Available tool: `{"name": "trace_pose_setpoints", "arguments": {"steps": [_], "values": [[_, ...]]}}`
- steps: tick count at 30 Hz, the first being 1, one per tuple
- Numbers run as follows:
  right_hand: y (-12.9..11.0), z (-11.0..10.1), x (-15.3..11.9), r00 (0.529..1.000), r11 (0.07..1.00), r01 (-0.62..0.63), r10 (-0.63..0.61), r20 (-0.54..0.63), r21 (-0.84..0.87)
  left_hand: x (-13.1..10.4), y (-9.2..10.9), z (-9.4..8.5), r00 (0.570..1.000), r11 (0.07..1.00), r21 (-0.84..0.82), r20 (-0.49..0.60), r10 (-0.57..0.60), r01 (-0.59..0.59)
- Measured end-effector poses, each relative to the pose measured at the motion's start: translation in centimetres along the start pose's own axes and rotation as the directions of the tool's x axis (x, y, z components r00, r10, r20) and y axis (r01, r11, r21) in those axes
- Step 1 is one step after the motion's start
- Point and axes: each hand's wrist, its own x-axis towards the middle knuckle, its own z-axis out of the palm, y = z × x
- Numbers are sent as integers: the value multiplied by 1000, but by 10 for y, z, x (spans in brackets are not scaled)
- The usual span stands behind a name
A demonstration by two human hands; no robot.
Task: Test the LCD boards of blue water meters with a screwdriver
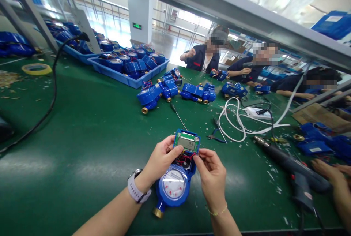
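A blue water meter (174,184) lies on the green bench before me, its round dial facing up and a brass end toward me. Above the dial, its electronics box stands uncovered, with red and black wires inside. My left hand (160,161) grips a display module (187,142), a green circuit board in a blue frame with a lit LCD; the thumb presses its lower left edge. At the module's lower right corner, my right hand (212,173) is closed, thumb and index finger pinching thin red wires (194,154). Its other fingers are curled and partly hidden.
Several blue meters (194,91) lie beyond my hands, near a screwdriver (178,116) and pliers (216,136). A blue tray (117,73) holds more meters. On the right are a heat gun (293,170), a white power strip (259,112) and another person's hands (331,173). Co-workers sit opposite.
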Motion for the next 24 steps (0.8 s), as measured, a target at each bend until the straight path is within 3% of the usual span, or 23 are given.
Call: {"name": "trace_pose_setpoints", "arguments": {"steps": [8,13,21,24], "values": [[5,-2,0,999,1000,20,-20,29,-7,-4,4,1,1000,986,163,17,-26,23],[0,0,1,995,994,89,-86,53,-62,-3,-1,-3,993,946,311,-95,-66,93],[3,0,7,986,971,169,-165,38,-171,4,-18,-28,974,891,406,-177,-143,205],[6,0,7,983,967,185,-181,42,-173,6,-33,-43,978,885,441,-198,-64,147]]}}
